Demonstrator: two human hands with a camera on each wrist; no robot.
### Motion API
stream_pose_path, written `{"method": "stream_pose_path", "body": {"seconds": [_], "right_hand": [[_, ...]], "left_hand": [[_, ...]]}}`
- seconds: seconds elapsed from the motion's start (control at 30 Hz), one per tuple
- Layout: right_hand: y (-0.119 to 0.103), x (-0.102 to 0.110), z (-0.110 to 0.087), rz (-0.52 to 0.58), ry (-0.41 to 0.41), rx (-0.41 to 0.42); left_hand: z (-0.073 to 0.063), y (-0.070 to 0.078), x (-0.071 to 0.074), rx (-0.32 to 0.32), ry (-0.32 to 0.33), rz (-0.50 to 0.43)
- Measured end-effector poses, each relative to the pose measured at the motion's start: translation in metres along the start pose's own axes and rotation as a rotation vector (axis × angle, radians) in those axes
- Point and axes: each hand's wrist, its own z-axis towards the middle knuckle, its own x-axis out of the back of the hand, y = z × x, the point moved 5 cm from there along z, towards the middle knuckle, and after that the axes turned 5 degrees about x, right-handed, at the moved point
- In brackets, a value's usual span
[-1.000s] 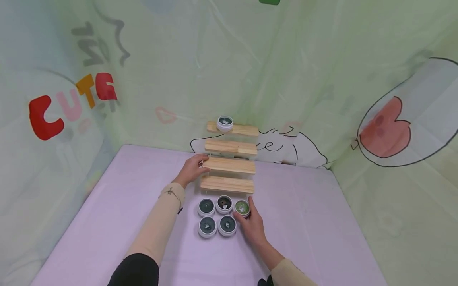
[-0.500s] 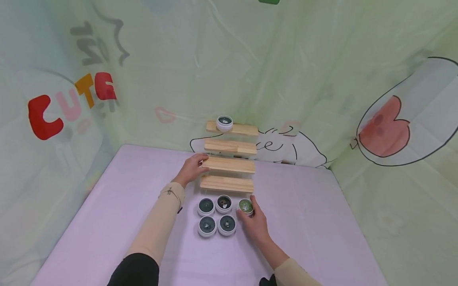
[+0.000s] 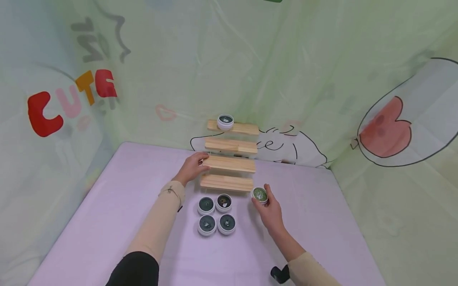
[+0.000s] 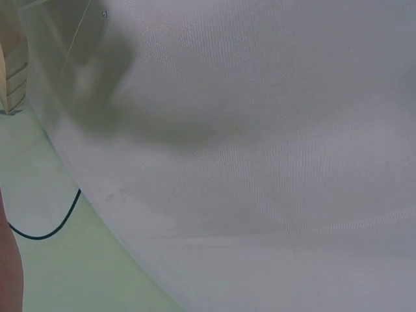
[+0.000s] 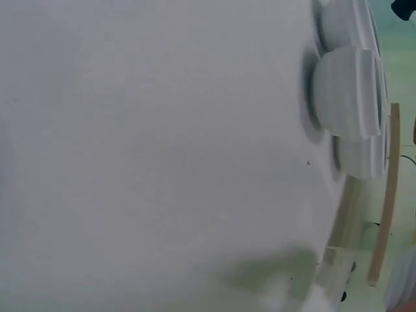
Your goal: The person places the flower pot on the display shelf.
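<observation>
In the head view my right hand (image 3: 270,210) holds a small round white jar with a green top (image 3: 259,194) between thumb and fingers. That jar is right of the lowest board, and a shadow lies on the cloth below. A sliver of its ribbed white side shows low at the right wrist view's edge. My left hand (image 3: 192,168) grips the left end of a tiered wooden display stand (image 3: 229,163) at its second board from the bottom. Several white jars with dark tops (image 3: 227,223) stand grouped before the stand. Another dark-topped jar (image 3: 225,122) sits on the top board.
A pale lilac cloth (image 3: 307,230) covers the table. Printed green fabric (image 3: 304,79) hangs behind and at the sides, close behind the stand. A black object (image 3: 280,274) shows beside my right forearm.
My right hand has carried the green-topped jar away from the group, rightward and towards the stand's lower right corner. My left hand stays at the stand's left end.
</observation>
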Motion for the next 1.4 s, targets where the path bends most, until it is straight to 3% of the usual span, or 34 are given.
{"method": "stream_pose_path", "body": {"seconds": [0.2,0.57,0.87,1.4], "right_hand": [[-0.029,0.015,0.026,0.012,0.028,0.033],[-0.089,0.033,0.092,0.039,0.041,0.106],[-0.117,0.016,0.135,0.020,0.004,0.124],[-0.137,-0.007,0.175,-0.106,0.040,0.152]], "left_hand": [[0.001,-0.001,-0.001,0.000,0.000,0.006],[0.002,-0.003,0.000,0.009,0.001,0.009],[0.002,-0.002,0.000,0.019,-0.006,0.001],[0.003,-0.003,0.001,-0.003,-0.004,0.017]]}}
